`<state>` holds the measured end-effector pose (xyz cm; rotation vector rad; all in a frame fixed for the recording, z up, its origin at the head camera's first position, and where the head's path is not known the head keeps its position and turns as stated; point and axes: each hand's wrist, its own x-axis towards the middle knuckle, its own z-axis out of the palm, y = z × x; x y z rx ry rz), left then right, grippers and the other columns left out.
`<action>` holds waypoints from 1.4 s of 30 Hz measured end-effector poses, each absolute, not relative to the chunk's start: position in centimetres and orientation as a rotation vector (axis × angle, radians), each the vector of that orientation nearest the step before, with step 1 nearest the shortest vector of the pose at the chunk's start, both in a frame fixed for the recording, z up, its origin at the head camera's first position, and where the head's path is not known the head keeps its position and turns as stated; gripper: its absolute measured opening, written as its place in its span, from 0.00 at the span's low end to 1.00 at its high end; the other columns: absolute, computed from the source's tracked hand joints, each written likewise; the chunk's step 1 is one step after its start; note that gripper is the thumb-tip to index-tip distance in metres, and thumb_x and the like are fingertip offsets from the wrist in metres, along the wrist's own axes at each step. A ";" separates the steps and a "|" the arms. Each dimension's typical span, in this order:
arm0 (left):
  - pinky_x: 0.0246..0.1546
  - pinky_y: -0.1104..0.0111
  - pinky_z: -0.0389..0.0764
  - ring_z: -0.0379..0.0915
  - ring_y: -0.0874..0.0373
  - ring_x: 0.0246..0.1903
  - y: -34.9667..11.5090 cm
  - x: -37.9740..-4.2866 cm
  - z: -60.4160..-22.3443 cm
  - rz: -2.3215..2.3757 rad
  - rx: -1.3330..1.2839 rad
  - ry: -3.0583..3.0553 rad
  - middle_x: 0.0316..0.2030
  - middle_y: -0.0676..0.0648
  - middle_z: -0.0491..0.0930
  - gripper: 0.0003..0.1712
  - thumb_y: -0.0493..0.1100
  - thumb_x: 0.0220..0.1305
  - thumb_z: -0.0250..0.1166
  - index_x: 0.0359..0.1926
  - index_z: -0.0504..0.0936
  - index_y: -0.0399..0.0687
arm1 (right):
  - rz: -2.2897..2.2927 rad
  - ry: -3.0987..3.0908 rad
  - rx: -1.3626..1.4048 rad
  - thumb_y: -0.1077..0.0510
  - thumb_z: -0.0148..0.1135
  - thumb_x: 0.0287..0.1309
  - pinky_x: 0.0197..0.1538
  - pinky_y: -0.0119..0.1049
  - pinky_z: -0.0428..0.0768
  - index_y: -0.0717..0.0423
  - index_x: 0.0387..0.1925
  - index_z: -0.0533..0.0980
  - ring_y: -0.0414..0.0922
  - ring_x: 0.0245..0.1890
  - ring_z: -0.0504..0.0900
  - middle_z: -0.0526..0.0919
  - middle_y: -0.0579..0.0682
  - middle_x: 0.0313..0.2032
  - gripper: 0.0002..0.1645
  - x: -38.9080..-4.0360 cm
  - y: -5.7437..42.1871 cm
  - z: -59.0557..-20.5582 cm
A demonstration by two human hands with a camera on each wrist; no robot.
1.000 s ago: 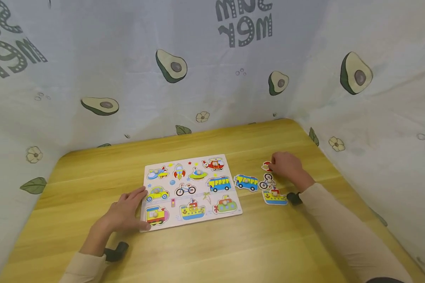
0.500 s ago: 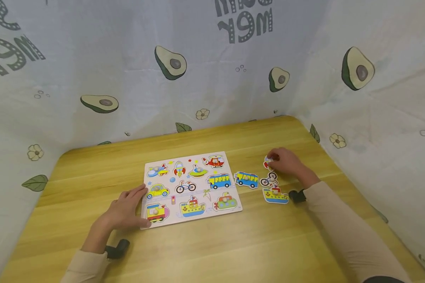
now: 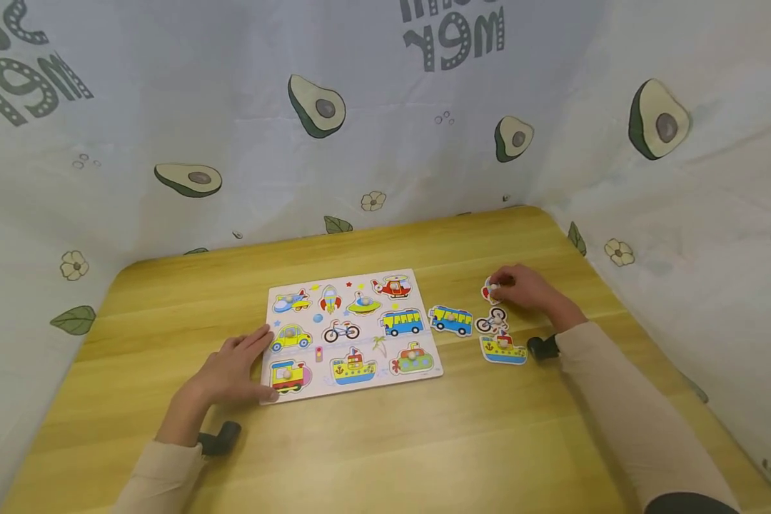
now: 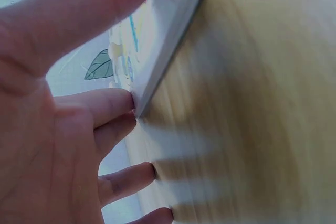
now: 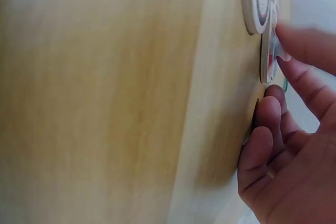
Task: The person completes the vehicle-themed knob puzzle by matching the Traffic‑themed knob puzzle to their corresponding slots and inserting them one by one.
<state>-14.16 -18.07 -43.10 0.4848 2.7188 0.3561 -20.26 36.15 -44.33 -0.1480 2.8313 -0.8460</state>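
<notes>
On the counter [image 3: 360,450], just beside the bicycle piece [image 3: 490,321], the right hand [image 3: 523,287] pinches a small red-and-white piece [image 3: 486,291]. The left hand [image 3: 231,373], fingers [image 4: 128,183] spread, touches the puzzle board [image 3: 366,335] at its left edge.

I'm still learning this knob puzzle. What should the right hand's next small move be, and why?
Probably lift what looks like the rocket piece by its knob toward the rocket shape on the puzzle board: the right hand pinches that knob, the shape shows none, and the left hand touches the board's left edge.
</notes>
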 end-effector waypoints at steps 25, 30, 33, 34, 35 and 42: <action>0.55 0.31 0.66 0.55 0.30 0.67 -19.2 -13.7 -42.9 0.417 0.468 2.720 0.77 0.41 0.55 0.62 0.62 0.43 0.78 0.75 0.61 0.43 | -0.961 2.801 -0.160 0.58 0.62 0.66 0.50 0.43 0.74 0.64 0.48 0.80 0.52 0.44 0.75 0.81 0.62 0.44 0.14 -21.1 35.2 -45.8; 0.55 0.31 0.66 0.56 0.31 0.67 -19.0 -13.7 -42.9 0.421 0.469 2.731 0.77 0.41 0.55 0.62 0.61 0.43 0.78 0.75 0.61 0.43 | -0.928 2.813 -0.167 0.57 0.62 0.65 0.48 0.41 0.73 0.64 0.48 0.80 0.51 0.43 0.75 0.81 0.61 0.44 0.15 -21.0 35.5 -45.5; 0.57 0.31 0.65 0.56 0.32 0.68 -18.7 -13.9 -42.9 0.428 0.464 2.729 0.77 0.42 0.55 0.62 0.61 0.42 0.78 0.75 0.60 0.45 | -0.929 2.828 -0.137 0.56 0.61 0.66 0.45 0.37 0.74 0.64 0.49 0.79 0.49 0.42 0.76 0.81 0.61 0.44 0.16 -21.2 36.0 -45.0; 0.57 0.31 0.65 0.56 0.32 0.68 -18.6 -14.0 -43.0 0.427 0.463 2.729 0.77 0.43 0.55 0.62 0.61 0.42 0.78 0.75 0.60 0.45 | -0.942 2.833 -0.125 0.56 0.61 0.66 0.44 0.36 0.74 0.64 0.50 0.79 0.49 0.41 0.76 0.81 0.61 0.45 0.16 -21.3 36.1 -44.7; 0.57 0.31 0.65 0.56 0.32 0.68 -18.5 -14.1 -43.0 0.430 0.463 2.729 0.77 0.43 0.55 0.62 0.61 0.42 0.78 0.75 0.60 0.45 | -0.957 2.834 -0.113 0.56 0.61 0.67 0.43 0.34 0.75 0.64 0.50 0.79 0.48 0.41 0.76 0.81 0.62 0.45 0.17 -21.4 36.2 -44.5; 0.58 0.32 0.66 0.55 0.32 0.69 -18.0 -14.4 -42.8 0.429 0.474 2.717 0.77 0.43 0.54 0.61 0.61 0.44 0.77 0.75 0.60 0.44 | -0.997 2.805 -0.065 0.54 0.59 0.69 0.41 0.32 0.77 0.62 0.53 0.78 0.53 0.45 0.77 0.79 0.63 0.50 0.18 -22.5 36.2 -42.6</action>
